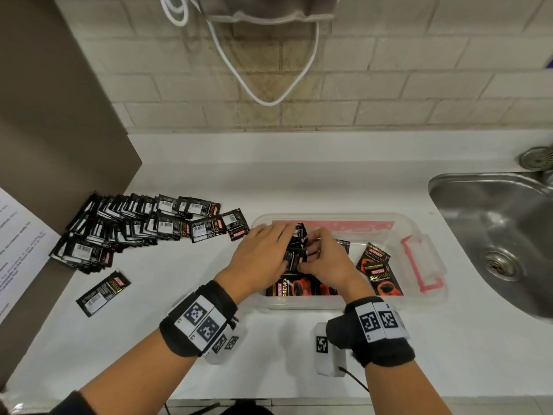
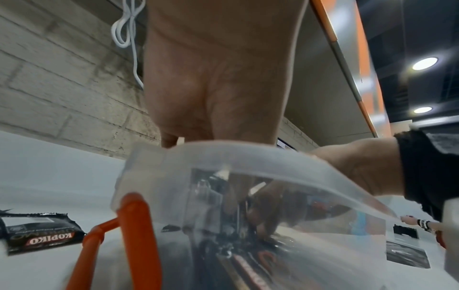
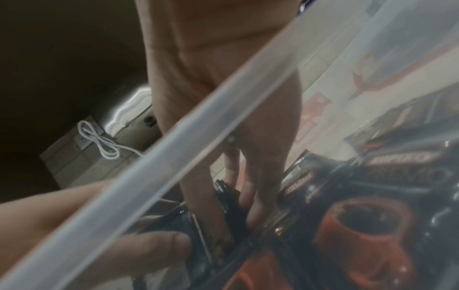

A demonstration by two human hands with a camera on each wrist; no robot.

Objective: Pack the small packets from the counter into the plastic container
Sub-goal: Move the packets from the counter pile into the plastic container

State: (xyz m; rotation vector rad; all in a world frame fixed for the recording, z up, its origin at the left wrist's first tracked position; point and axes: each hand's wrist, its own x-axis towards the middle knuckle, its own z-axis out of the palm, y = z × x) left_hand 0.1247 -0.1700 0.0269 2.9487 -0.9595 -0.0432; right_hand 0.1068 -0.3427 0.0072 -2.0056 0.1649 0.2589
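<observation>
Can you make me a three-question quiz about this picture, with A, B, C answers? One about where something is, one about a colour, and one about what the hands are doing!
1. Where is the sink?
A. right of the plastic container
B. left of it
C. inside it

2. What colour is the container's latch?
A. blue
B. green
C. reddish-pink

3. What are the left hand and the right hand doing?
A. resting flat on the counter
B. holding a bundle of packets together in the container
C. washing in the sink

Answers: 1 A, the sink sits at the counter's right end. 2 C, the clip on the container's right end is reddish-pink. 3 B, both hands close around the bundle from either side.
</observation>
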